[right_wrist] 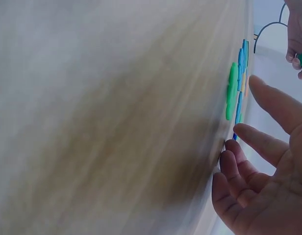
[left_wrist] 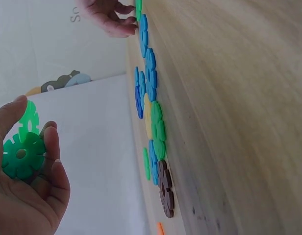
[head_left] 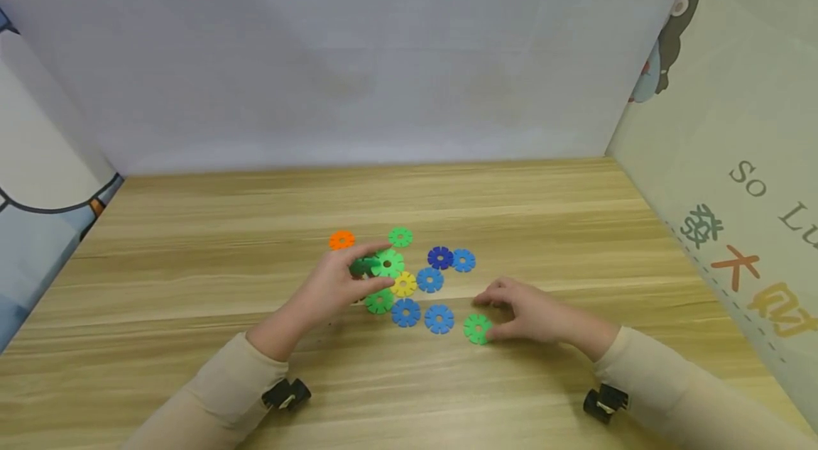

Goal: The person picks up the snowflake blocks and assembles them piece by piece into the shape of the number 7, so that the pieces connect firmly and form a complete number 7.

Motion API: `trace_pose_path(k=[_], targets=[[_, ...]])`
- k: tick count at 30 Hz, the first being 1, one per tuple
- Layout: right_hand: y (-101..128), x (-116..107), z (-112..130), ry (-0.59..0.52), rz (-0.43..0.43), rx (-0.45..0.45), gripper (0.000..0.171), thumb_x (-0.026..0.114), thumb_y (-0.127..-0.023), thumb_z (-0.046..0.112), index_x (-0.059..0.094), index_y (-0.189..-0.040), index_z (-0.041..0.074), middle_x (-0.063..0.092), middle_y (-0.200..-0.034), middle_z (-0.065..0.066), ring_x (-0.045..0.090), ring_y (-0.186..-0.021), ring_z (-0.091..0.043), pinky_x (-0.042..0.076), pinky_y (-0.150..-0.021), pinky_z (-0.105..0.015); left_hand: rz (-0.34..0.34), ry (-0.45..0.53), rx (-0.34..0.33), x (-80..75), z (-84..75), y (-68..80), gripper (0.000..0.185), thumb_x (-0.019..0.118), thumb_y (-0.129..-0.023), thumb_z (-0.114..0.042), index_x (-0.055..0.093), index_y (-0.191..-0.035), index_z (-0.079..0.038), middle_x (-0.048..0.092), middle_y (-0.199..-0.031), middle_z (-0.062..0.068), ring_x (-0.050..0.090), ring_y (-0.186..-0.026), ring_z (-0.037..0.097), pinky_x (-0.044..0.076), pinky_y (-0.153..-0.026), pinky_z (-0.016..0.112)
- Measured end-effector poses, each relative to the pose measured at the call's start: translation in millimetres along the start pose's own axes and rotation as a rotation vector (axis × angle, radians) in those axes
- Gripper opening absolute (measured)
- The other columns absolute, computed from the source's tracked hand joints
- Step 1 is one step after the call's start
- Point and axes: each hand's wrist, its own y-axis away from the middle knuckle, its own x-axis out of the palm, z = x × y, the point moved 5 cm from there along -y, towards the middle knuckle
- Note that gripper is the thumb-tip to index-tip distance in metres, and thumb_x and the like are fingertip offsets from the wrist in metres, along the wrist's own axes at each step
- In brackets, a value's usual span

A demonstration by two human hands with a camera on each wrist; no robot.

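Observation:
My left hand is raised a little above the wooden table and pinches two snowflake discs slotted together, a dark green disc and a light green disc. My right hand rests on the table with relaxed fingers and holds nothing; its thumb lies beside a green disc, also seen edge-on as the green disc in the right wrist view. Between the hands lie several flat discs: yellow, blue, blue, blue, green.
Further back lie an orange disc, a green disc, a dark blue disc and a blue disc. A brown disc lies under my left hand. Panels wall the table at the back, left and right.

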Motion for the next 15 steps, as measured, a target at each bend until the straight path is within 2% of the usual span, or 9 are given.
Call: trace_pose_path(k=[9,15], targets=[[-0.4,4.2,5.8,0.092,-0.003,-0.023,0.06,0.079,-0.071,0.021,0.058,-0.124,0.003,0.051,-0.11,-0.005,0.05,-0.1,-0.022,0.044,-0.088,-0.041,-0.006,0.001,0.029,-1.5,1.2,1.7,0.054,0.073,-0.082,-0.022,0.054,-0.131,-0.011,0.062,-0.091,0.003,0.054,-0.064,0.016,0.049,-0.055,0.027],[0.3,4.7,13.3,0.126,0.002,-0.041,0.054,0.079,-0.072,0.015,0.061,-0.122,0.004,0.051,-0.108,-0.004,0.05,-0.098,-0.02,0.045,-0.086,-0.038,-0.007,-0.03,0.038,-2.2,0.1,3.9,0.053,0.073,-0.082,-0.023,0.055,-0.13,-0.012,0.062,-0.087,0.001,0.05,-0.06,0.013,0.046,-0.052,0.026]])
